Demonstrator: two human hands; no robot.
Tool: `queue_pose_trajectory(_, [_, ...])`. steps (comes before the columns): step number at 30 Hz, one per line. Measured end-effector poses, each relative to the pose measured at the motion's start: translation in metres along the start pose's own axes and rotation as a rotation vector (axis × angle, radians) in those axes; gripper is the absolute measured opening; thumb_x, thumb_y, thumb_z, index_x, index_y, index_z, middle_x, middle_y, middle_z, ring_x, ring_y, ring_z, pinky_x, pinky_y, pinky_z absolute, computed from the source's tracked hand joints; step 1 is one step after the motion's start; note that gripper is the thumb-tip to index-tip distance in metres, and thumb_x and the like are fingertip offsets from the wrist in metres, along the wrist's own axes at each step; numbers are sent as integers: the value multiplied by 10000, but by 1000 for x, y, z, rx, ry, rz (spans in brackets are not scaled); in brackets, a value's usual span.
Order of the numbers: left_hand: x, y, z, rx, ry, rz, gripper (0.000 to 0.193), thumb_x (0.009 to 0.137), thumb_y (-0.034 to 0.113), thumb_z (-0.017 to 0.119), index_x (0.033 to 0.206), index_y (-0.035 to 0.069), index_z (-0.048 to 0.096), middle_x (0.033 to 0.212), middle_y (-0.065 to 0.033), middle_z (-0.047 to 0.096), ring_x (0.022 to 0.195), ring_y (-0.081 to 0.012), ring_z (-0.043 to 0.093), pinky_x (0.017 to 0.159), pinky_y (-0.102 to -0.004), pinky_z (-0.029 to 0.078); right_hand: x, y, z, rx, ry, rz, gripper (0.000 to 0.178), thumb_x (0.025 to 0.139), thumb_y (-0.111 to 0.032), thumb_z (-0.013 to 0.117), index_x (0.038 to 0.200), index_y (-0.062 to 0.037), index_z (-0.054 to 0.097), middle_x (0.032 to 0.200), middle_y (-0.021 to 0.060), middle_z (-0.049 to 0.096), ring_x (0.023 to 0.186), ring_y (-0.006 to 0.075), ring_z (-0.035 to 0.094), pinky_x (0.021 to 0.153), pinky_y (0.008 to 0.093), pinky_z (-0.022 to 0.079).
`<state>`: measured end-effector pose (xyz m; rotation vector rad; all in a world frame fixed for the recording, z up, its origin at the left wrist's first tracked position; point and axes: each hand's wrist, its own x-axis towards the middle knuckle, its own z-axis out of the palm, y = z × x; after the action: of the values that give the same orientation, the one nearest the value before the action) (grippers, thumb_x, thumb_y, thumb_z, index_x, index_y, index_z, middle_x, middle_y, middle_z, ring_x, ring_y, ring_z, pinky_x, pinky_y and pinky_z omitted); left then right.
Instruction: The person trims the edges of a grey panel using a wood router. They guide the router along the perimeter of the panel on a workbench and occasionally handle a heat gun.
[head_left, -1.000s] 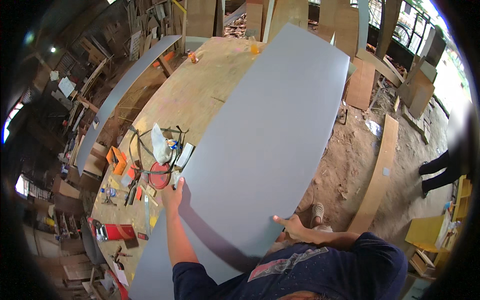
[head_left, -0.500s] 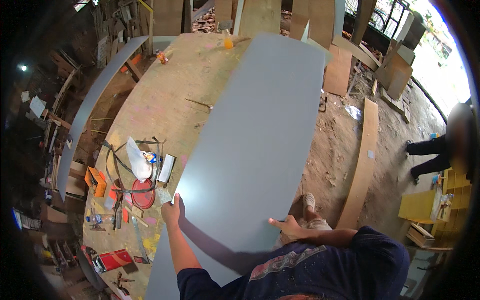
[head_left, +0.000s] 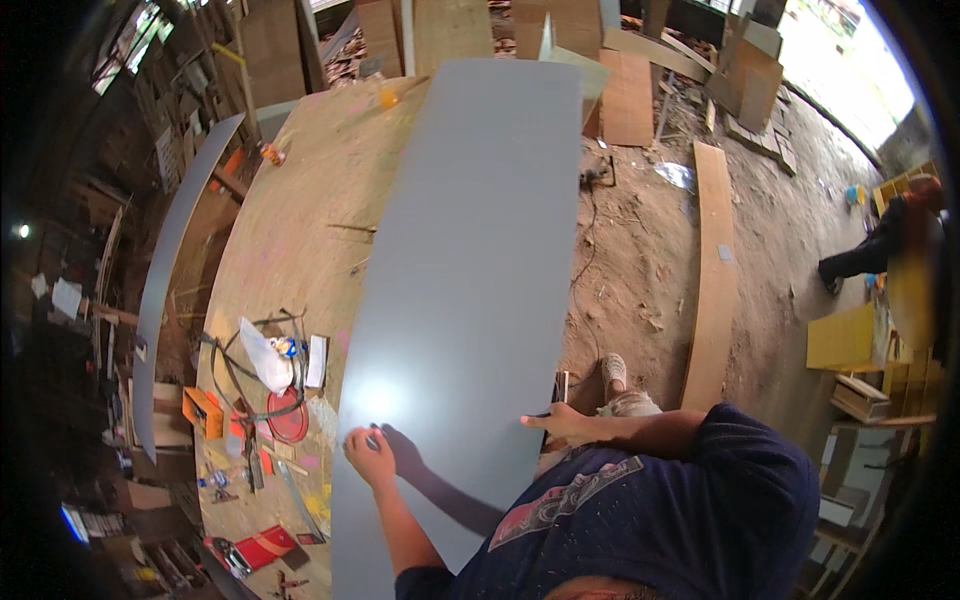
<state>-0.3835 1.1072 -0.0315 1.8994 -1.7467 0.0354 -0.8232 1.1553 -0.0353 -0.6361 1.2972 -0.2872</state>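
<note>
Grey board (head_left: 470,250), one, long: lies flat along the right side of the table (head_left: 290,200). Risk, as I judge it: a rightward shove could tip it onto the dirt floor (head_left: 640,250). Long axis runs away from my camera, far end slightly right, toward wooden panels (head_left: 452,30). Right hand (head_left: 565,424): holds the right edge, thumb on top, fingers hidden. Left hand (head_left: 371,457): curled at the left edge; contents, I cannot tell.

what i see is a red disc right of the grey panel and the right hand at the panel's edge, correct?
Only the side is wrong: the head view shows the red disc left of the grey panel. The right hand is at the panel's edge.
</note>
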Motion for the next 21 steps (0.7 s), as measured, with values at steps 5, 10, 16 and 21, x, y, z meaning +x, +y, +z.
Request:
queue_pose_trajectory(5, [-66, 138, 1, -314, -534, -303, 173, 912, 170, 778, 855, 40, 680, 847, -107, 700, 809, -287, 689, 793, -464, 547, 18, -1, -70, -116, -51, -129, 755, 986, -543, 777, 1356, 101, 641, 1223, 188, 724, 1045, 271, 750, 852, 387, 651])
queue_pose_trajectory(10, [-144, 210, -7, -186, -1537, -14, 169, 874, 197, 803, 917, 70, 699, 879, -111, 737, 829, -292, 712, 768, -449, 544, 7, -26, -143, 12, -160, -196, 659, 987, -505, 790, 1277, 78, 688, 1188, 225, 740, 1007, 267, 772, 853, 400, 655])
queue_pose_trajectory(16, [-149, 302, 39, -137, -1236, -287, 170, 868, 188, 804, 938, 76, 697, 891, -115, 737, 837, -300, 715, 775, -448, 548, 8, -36, -262, -47, -73, -243, 602, 969, -566, 786, 1170, 0, 741, 1026, 123, 752, 928, 207, 732, 824, 366, 608])
queue_pose_trajectory(21, [-155, 355, 57, -143, -1148, -376, 175, 863, 181, 806, 955, 80, 696, 901, -118, 737, 843, -306, 718, 780, -447, 552, -4, -43, -341, -272, 30, -331, 563, 970, -514, 810, 1155, 13, 742, 1008, 127, 772, 922, 202, 757, 813, 355, 623])
